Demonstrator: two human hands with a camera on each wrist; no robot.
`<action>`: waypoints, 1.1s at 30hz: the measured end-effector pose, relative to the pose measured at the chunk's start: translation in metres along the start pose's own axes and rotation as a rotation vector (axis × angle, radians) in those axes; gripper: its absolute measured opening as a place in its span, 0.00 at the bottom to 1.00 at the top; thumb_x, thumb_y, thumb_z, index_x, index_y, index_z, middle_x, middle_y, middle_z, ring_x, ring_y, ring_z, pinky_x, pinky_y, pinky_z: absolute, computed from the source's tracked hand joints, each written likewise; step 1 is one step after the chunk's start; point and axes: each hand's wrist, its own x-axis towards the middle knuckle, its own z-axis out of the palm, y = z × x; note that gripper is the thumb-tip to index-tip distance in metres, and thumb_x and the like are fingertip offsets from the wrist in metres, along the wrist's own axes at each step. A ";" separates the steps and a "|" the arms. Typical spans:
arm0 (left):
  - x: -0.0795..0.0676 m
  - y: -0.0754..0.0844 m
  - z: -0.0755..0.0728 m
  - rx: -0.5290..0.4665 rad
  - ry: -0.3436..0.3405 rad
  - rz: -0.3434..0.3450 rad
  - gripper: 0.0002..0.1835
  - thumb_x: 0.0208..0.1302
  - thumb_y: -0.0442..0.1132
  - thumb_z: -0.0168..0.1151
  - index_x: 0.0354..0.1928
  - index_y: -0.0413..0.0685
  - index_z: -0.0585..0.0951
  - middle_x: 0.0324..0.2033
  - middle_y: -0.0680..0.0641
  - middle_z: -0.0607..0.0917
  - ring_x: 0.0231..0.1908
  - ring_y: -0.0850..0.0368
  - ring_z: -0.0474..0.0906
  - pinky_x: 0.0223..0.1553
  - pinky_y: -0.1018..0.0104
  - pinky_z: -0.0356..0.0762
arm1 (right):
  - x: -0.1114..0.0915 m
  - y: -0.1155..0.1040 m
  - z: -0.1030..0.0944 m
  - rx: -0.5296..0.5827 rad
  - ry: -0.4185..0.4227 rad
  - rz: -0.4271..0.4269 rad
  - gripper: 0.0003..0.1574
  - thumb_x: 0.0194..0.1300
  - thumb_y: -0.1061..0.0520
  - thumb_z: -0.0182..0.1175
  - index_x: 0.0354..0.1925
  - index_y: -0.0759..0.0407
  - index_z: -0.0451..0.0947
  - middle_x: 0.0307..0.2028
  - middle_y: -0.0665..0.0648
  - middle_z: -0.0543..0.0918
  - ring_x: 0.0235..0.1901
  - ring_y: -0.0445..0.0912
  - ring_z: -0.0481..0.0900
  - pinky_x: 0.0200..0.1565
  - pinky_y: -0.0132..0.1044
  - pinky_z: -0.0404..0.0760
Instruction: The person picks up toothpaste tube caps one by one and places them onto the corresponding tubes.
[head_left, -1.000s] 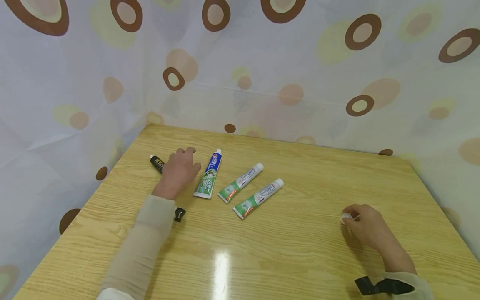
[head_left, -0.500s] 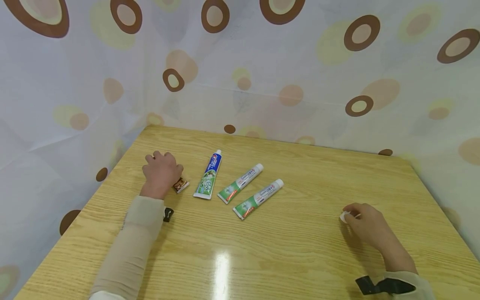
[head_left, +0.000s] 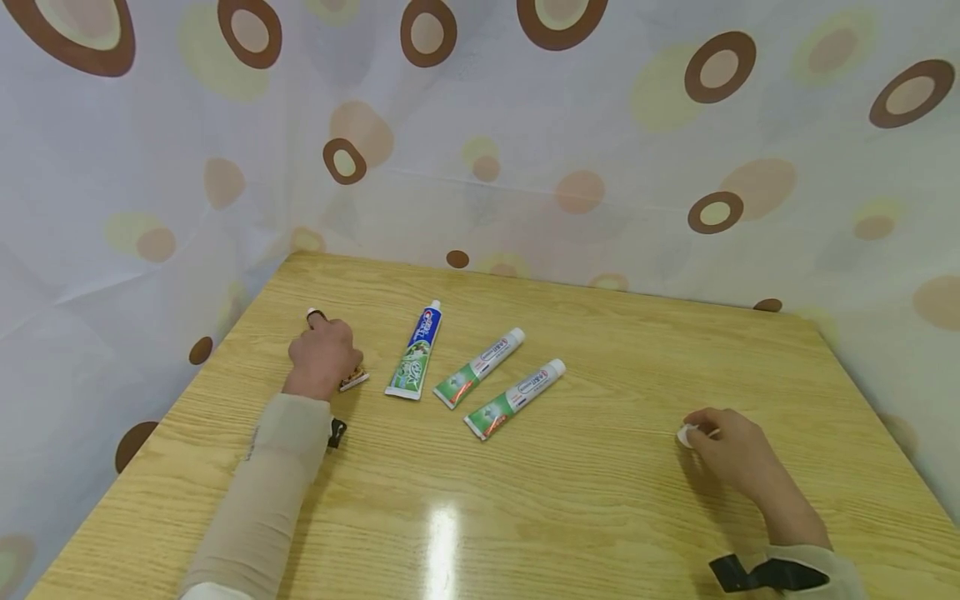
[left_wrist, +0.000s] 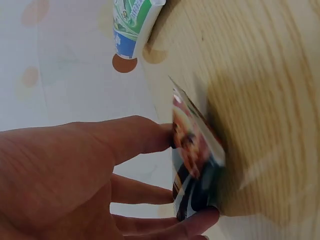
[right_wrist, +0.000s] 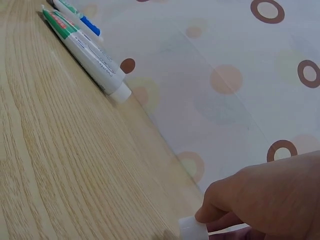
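At the left of the table, my left hand [head_left: 322,360] grips a small dark toothpaste tube. Its flat picture-printed end [head_left: 354,381] and its white cap [head_left: 312,312] show past the hand in the head view. Close up in the left wrist view, the tube [left_wrist: 189,145] stands tilted on its edge between thumb and fingers. Over on the right, my right hand [head_left: 733,450] pinches a small white round piece [right_wrist: 193,228]; its exact kind cannot be told, as the fingers hide part of it.
Beside the left hand lies a blue and green toothpaste tube [head_left: 415,354]. Two white and green toothpaste tubes [head_left: 480,367] lie slanted at mid-table. Patterned cloth [head_left: 525,125] hangs behind the wooden table [head_left: 585,500].
My left hand has shifted left onto the dark toothpaste tube and taken hold of it; the tube has turned a little more upright in the head view. The right hand stays in place.
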 end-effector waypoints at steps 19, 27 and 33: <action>0.000 -0.006 0.003 -0.028 0.003 0.098 0.21 0.71 0.28 0.46 0.63 0.24 0.66 0.47 0.17 0.73 0.40 0.20 0.76 0.38 0.34 0.80 | -0.001 -0.001 0.002 0.018 0.025 0.001 0.22 0.73 0.57 0.52 0.55 0.74 0.76 0.43 0.66 0.80 0.42 0.59 0.82 0.35 0.43 0.80; -0.001 -0.008 0.002 -0.109 -0.022 0.091 0.25 0.69 0.34 0.50 0.64 0.27 0.64 0.49 0.18 0.73 0.47 0.17 0.72 0.45 0.31 0.74 | -0.001 -0.002 0.001 0.033 0.024 0.000 0.22 0.73 0.57 0.52 0.56 0.74 0.75 0.44 0.67 0.80 0.43 0.59 0.82 0.35 0.45 0.81; 0.001 -0.007 0.002 -0.140 0.041 0.115 0.25 0.70 0.34 0.51 0.66 0.31 0.66 0.49 0.19 0.76 0.45 0.19 0.73 0.41 0.31 0.76 | -0.002 -0.003 0.001 0.037 0.022 -0.006 0.23 0.74 0.56 0.52 0.56 0.74 0.75 0.45 0.68 0.80 0.43 0.60 0.82 0.36 0.46 0.81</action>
